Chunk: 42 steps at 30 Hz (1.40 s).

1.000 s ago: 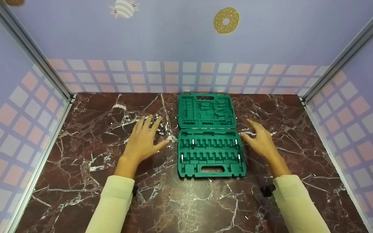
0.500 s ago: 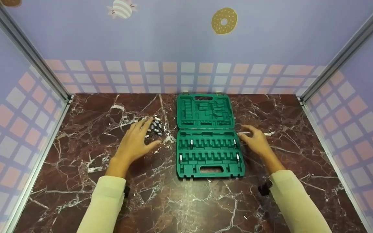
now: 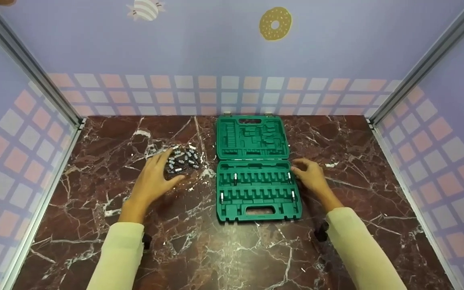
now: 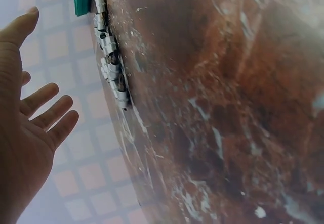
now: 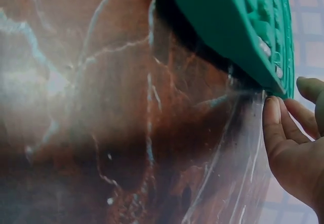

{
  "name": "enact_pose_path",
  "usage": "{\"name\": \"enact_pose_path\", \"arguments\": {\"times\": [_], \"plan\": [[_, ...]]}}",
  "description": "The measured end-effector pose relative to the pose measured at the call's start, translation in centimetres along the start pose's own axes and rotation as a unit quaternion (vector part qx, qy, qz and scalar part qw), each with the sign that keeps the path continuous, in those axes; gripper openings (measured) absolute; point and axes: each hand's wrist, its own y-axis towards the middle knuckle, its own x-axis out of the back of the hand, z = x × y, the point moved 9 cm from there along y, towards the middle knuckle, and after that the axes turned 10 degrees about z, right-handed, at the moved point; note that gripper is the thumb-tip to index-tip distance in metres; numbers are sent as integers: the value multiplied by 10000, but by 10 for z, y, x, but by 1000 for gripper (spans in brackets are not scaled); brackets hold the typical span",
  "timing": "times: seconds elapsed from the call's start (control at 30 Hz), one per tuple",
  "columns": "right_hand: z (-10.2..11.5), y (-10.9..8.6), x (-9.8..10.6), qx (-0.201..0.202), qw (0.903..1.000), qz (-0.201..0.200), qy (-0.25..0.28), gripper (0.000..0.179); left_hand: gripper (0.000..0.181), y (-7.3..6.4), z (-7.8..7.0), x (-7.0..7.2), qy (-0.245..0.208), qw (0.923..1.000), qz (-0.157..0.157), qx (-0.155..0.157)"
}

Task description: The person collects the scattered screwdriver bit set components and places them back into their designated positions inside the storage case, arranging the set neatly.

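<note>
My left hand [image 3: 148, 183] hovers with spread fingers at the left side of a heap of small silver-and-black bits [image 3: 183, 159]; it holds none of them. In the left wrist view, the bits [image 4: 109, 47] lie beyond that hand's bent fingers and raised thumb. A green plastic tool case [image 3: 238, 210] lies unfolded flat, lid toward the back wall. Several bits [image 3: 235, 179] stand in its slots, in two rows. At the case's right edge, near the hinge, is my right hand [image 3: 311, 177], fingertips at its side. In the right wrist view, those fingertips [image 5: 272, 107] meet the case's lower corner.
Brown marbled tabletop [image 3: 256, 257] lies under everything. A patterned purple wall [image 3: 232, 48] closes off the back, with side panels left and right. The case's lid [image 3: 252, 137] reaches close to the back wall.
My left hand has drawn back to the left, uncovering the heap of bits. My right hand has moved slightly left, its fingertips coming to the case's edge. The bits in the case stay put.
</note>
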Motion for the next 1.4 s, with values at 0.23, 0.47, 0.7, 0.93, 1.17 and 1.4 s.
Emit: {"name": "enact_pose_path", "arguments": {"times": [0.23,0.47,0.7,0.93,1.17,1.4], "plan": [[1,4,-5,65,9997,-174,-161,30,96,-8,19,2,-314,9989,-108,329],[-4,3,-3,-34,9996,-261,-86,29,95,-7,33,1,-381,9983,-114,432],[-11,2,-4,-301,9990,-256,230,31,79,-5,47,-1,-480,9969,-63,626],[-13,1,-6,-237,9989,-307,253,31,54,-1,57,-4,-482,9955,-216,792],[-13,2,-7,-294,9986,-266,335,30,45,4,59,-6,-440,9960,-246,735],[-14,3,-7,-299,9986,-241,368,30,34,10,57,-7,-334,9972,-246,617]]}}
